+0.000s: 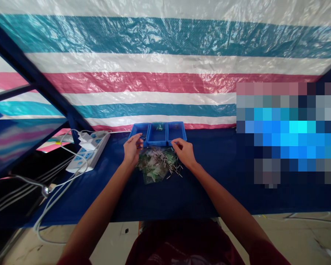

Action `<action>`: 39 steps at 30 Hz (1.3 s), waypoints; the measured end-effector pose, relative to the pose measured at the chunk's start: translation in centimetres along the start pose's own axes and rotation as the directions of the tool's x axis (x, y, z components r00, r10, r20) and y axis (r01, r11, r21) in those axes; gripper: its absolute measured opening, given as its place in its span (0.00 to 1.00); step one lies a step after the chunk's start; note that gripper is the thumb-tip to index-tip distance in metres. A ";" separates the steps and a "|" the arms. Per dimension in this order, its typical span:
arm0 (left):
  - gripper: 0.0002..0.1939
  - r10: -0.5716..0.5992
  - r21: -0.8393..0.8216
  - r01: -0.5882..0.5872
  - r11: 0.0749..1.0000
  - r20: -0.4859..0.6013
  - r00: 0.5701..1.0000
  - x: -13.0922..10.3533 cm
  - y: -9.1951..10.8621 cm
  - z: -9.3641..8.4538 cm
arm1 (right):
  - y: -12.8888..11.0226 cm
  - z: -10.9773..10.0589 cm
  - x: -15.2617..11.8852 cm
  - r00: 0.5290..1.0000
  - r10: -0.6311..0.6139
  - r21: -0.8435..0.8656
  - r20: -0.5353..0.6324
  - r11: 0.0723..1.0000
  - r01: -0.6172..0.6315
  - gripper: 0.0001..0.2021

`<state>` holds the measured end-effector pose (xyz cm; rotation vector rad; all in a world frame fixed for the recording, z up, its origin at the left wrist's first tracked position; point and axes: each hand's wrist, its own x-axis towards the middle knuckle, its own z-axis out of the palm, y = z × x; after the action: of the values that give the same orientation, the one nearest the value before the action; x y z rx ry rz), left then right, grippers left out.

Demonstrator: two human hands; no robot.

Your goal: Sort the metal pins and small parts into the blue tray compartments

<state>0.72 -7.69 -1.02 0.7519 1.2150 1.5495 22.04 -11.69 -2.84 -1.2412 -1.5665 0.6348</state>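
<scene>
Three blue bins stand side by side at the back of the table: a left bin (pixel 140 128), a middle bin (pixel 157 138) and a right bin (pixel 176 134). Small green pieces (pixel 159 127) lie in the middle one. In front of them is a pile of metal pins (pixel 162 158) with green pieces and clear plastic bags (pixel 154 173). My left hand (pixel 132 149) is at the left bin's front edge, fingers curled together on something I cannot make out. By the right bin's front edge, my right hand (pixel 183 150) has thumb and forefinger pinched; anything between them is too small to name.
On the left lies a white power strip (pixel 89 152) with a plugged-in adapter (pixel 87 141) and cables hanging over the table's front edge. A striped plastic sheet (pixel 154 81) rises behind the blue table (pixel 209 184). The right side is pixelated.
</scene>
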 end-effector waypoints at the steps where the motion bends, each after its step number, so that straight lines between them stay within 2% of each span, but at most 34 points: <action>1: 0.16 0.028 0.022 -0.029 0.999 0.026 0.999 -0.1 0.0 0.1 | 0.0 -0.1 0.1 1.000 -0.006 -0.079 0.025 0.997 0.008 0.07; 4: 0.14 0.114 0.095 -0.124 0.988 0.101 0.988 -0.7 -0.1 0.6 | -0.3 -0.7 0.3 0.984 0.035 -0.337 0.176 0.941 0.027 0.04; 6: 0.13 0.171 0.140 -0.190 0.972 0.140 0.975 -1.1 -0.2 0.8 | -0.7 -1.1 0.3 0.958 0.091 -0.471 0.272 0.881 0.049 0.07; 9: 0.12 0.231 0.195 -0.268 0.943 0.194 0.953 -1.4 -0.3 1.0 | -1.3 -1.6 0.2 0.920 0.129 -0.559 0.370 0.822 0.110 0.13; 12: 0.11 0.276 0.233 -0.333 0.914 0.247 0.929 -1.5 -0.5 1.0 | -1.7 -1.8 0.1 0.895 0.136 -0.572 0.426 0.806 0.150 0.15; 17: 0.10 0.332 0.264 -0.422 0.867 0.325 0.886 -1.7 -0.8 1.0 | -1.9 -1.7 0.0 0.879 0.135 -0.576 0.457 0.798 0.177 0.12; 20: 0.10 0.336 0.285 -0.441 0.851 0.349 0.875 -2.0 -0.8 1.1 | -1.6 -1.5 0.0 0.874 0.136 -0.566 0.467 0.805 0.178 0.10; 31: 0.09 0.310 0.327 -0.423 0.845 0.345 0.886 -3.1 -0.6 1.6 | -0.8 -1.0 0.0 0.900 0.085 -0.514 0.428 0.842 0.165 0.06; 39: 0.17 0.308 0.311 -0.439 0.843 0.391 0.867 -3.1 -0.7 1.5 | -1.0 -0.9 -0.1 0.897 0.082 -0.515 0.434 0.840 0.172 0.03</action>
<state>3.29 -10.06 -0.96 1.5352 1.1793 1.4190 22.52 -12.25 -1.70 -1.5374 -2.2661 0.4679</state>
